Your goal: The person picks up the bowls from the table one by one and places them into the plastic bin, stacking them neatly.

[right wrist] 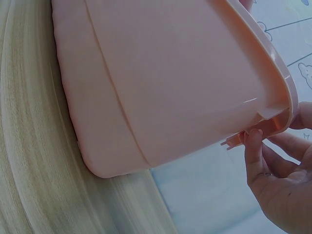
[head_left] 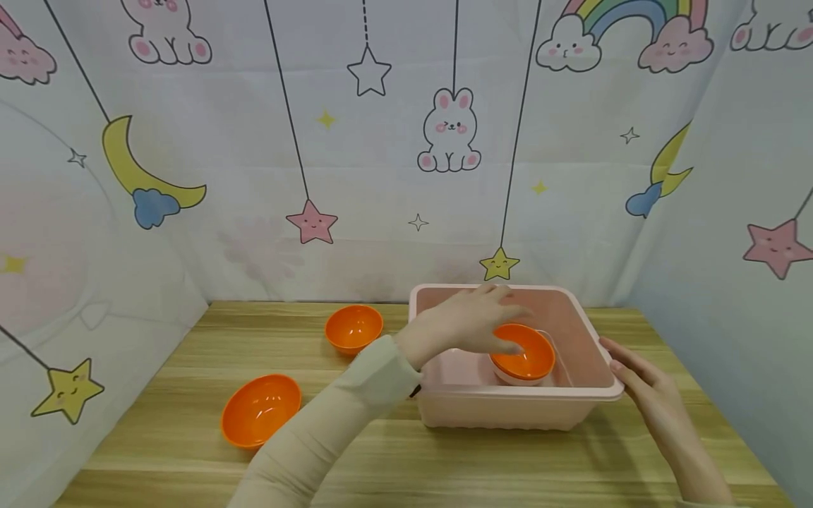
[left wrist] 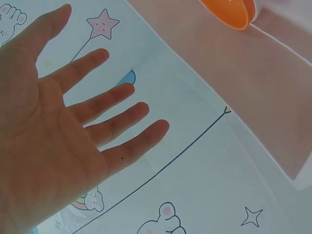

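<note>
My left hand (head_left: 473,319) hovers over the pink plastic bin (head_left: 502,412) with its fingers spread. In the left wrist view that hand (left wrist: 58,131) shows a bare palm, apart from the bin. Below it, an orange bowl (head_left: 532,361) sits inside the bin on a pale rounded piece, partly hidden by my fingers. At the bin's right side my right hand (head_left: 651,388) holds the rim. The right wrist view shows its thumb and fingers (right wrist: 253,151) pinching the rim near a corner, with the bin's outer wall (right wrist: 165,83) beside them.
Two more orange bowls stand on the wooden table (head_left: 356,466) left of the bin: one bowl (head_left: 353,330) near the back, another bowl (head_left: 260,413) further forward, partly behind my left sleeve (head_left: 330,423). A printed curtain (head_left: 368,155) encloses the table's back and sides.
</note>
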{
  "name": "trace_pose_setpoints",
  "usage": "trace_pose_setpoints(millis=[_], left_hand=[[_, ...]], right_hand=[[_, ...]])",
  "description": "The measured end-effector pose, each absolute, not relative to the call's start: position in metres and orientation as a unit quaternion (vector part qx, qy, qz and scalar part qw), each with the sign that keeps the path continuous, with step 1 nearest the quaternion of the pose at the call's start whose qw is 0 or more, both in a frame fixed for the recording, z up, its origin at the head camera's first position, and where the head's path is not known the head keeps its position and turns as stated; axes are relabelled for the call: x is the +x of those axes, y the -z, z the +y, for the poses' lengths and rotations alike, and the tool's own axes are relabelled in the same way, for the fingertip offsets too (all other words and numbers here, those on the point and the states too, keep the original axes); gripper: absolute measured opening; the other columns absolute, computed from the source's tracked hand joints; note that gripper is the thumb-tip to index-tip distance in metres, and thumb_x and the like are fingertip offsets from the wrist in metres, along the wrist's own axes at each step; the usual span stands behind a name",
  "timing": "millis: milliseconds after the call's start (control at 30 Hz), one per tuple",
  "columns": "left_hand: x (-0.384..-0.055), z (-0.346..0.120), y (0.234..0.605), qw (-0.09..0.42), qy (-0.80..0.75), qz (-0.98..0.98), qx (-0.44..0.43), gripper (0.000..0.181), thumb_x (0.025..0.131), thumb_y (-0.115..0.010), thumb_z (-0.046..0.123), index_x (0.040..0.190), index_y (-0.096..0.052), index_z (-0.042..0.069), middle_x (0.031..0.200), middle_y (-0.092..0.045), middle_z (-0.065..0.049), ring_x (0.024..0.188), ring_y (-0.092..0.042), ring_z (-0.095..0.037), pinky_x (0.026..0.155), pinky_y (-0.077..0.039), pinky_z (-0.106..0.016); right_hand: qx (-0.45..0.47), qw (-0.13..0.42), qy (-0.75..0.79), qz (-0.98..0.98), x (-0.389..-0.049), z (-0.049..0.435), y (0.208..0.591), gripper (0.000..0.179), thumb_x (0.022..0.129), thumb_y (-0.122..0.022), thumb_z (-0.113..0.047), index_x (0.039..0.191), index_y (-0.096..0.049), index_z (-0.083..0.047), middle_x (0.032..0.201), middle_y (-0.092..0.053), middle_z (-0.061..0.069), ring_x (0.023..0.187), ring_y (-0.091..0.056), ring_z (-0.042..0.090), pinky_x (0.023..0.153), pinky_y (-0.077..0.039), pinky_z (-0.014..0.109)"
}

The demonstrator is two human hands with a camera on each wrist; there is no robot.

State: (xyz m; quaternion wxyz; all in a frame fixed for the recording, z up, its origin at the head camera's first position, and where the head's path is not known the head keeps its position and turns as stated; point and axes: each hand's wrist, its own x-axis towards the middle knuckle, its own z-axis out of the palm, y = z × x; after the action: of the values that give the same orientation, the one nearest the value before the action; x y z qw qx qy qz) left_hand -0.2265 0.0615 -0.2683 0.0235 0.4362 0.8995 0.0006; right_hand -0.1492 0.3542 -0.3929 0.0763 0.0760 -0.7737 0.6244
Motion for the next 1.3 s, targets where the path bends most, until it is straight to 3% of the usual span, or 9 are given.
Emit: trace_pose_setpoints(millis=[467,967,1300], left_hand=[[-0.231,0.039,0.272,0.014,-0.037,0.912,0.408,0.059,0.092,-0.055,0.052,0.146,-0.04,0.031,0.157,-0.031,-0.004,0.145,-0.028,-0.026,0.114,-0.033,-0.047],[-0.236,0.017,0.284,-0.003,-0.079,0.917,0.391,0.058,0.093,-0.053,0.054,0.145,-0.042,0.031,0.155,-0.033,-0.006,0.143,-0.032,-0.028,0.111,-0.035,-0.052],[-0.238,0.006,0.291,-0.042,-0.12,0.917,0.378,0.056,0.093,-0.049,0.057,0.143,-0.044,0.032,0.153,-0.037,-0.003,0.141,-0.035,-0.024,0.113,-0.032,-0.053]], right_hand=[[0.079,0.08,-0.632,-0.767,-0.15,0.352,0.393,0.046,0.101,-0.048,-0.016,0.145,-0.041,-0.005,0.13,-0.054,-0.029,0.116,-0.047,-0.02,0.087,-0.041,0.002],[0.077,0.087,-0.627,-0.77,-0.15,0.351,0.392,0.046,0.101,-0.048,-0.016,0.145,-0.041,-0.004,0.13,-0.054,-0.029,0.115,-0.048,-0.019,0.087,-0.041,0.002],[0.075,0.087,-0.628,-0.769,-0.149,0.351,0.392,0.046,0.101,-0.049,-0.016,0.145,-0.042,-0.005,0.131,-0.054,-0.028,0.115,-0.049,-0.018,0.087,-0.041,0.002]])
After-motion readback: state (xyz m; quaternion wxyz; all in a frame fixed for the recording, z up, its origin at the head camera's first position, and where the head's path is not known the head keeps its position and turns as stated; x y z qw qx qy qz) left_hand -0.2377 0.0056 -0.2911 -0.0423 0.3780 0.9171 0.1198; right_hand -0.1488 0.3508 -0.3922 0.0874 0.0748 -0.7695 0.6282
